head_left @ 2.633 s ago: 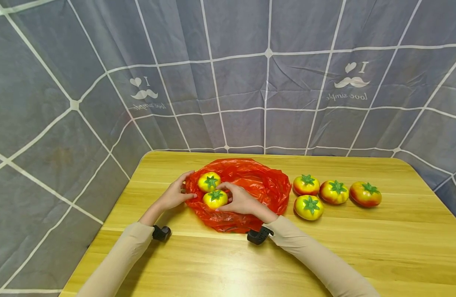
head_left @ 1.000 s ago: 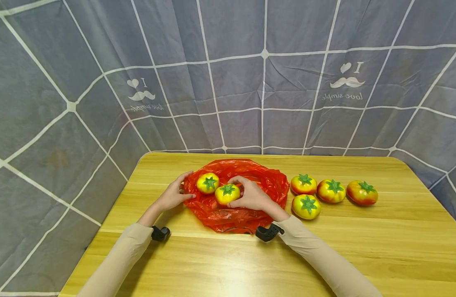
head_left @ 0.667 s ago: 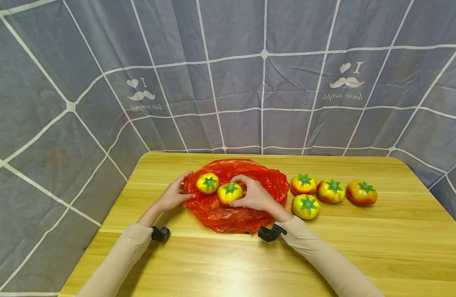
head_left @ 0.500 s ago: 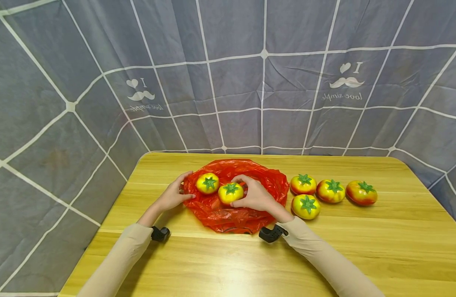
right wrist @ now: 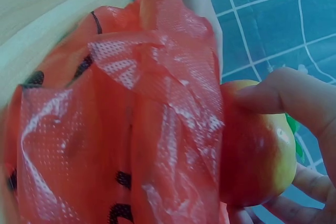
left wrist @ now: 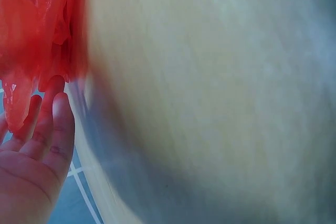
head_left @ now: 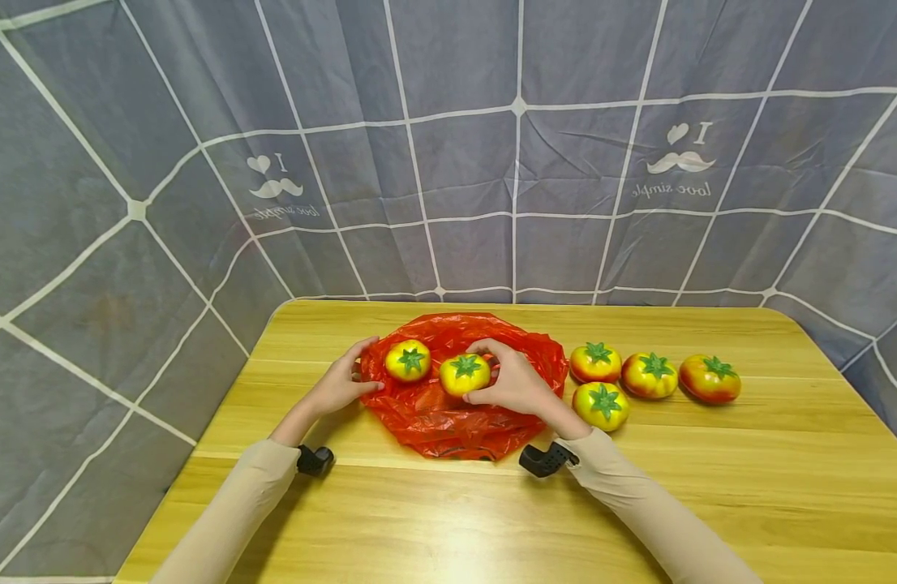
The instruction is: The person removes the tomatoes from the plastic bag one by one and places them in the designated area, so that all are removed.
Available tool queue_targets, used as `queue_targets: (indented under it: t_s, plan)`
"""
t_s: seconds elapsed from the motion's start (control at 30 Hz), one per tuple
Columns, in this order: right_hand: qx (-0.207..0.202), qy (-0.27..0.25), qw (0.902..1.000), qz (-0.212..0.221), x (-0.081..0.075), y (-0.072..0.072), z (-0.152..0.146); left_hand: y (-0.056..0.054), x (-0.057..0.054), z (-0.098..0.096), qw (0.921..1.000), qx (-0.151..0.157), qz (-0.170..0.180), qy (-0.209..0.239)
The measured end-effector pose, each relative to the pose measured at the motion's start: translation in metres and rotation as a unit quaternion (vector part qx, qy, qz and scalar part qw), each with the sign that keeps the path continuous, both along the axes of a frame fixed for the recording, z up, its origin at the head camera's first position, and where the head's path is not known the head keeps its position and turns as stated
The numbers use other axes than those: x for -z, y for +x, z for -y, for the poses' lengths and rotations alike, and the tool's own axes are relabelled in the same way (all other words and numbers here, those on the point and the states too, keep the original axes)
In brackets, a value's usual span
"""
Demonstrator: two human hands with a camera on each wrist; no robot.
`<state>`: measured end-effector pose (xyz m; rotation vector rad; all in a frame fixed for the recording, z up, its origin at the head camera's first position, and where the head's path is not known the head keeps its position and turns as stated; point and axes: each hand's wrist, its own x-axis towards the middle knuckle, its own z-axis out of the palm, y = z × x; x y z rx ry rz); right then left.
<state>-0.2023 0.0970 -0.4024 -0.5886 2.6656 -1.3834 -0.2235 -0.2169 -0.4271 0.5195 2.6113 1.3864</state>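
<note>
A crumpled red plastic bag point(head_left: 448, 434) lies spread on the wooden table with its mouth up. My right hand point(head_left: 517, 381) holds a yellow-and-red tomato point(head_left: 465, 375) with a green star-shaped top, over the middle of the bag. In the right wrist view, thumb and fingers grip this tomato point(right wrist: 257, 150) from the side, and the bag's edge hides part of it. Another tomato point(head_left: 408, 359) sits in the bag's left side. My left hand point(head_left: 339, 381) rests at the bag's left edge; its fairly straight fingers point(left wrist: 62, 124) touch the red plastic in the left wrist view.
Several more tomatoes stand right of the bag: a front tomato point(head_left: 601, 406), with a row behind it ending at the far-right tomato point(head_left: 710, 379). A grey curtain point(head_left: 463, 162) with white lines hangs behind and left of the table point(head_left: 419, 519).
My right hand has moved rightward and slightly up with its tomato, which now stands apart from the other one in the bag. The left hand has stayed at the bag's edge.
</note>
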Motion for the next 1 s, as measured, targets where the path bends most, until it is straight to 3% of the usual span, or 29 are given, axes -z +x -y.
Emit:
queue_targets:
  t_s: [0.6, 1.0]
  plan:
    - [0.018, 0.018, 0.9989, -0.04, -0.006, 0.011, -0.023, -0.001, 0.001, -0.002, 0.9999, -0.001, 0.008, 0.007]
    - [0.031, 0.005, 0.9985, -0.044, -0.016, 0.022, -0.038, 0.0, 0.002, -0.003, 1.0, 0.0, 0.002, 0.005]
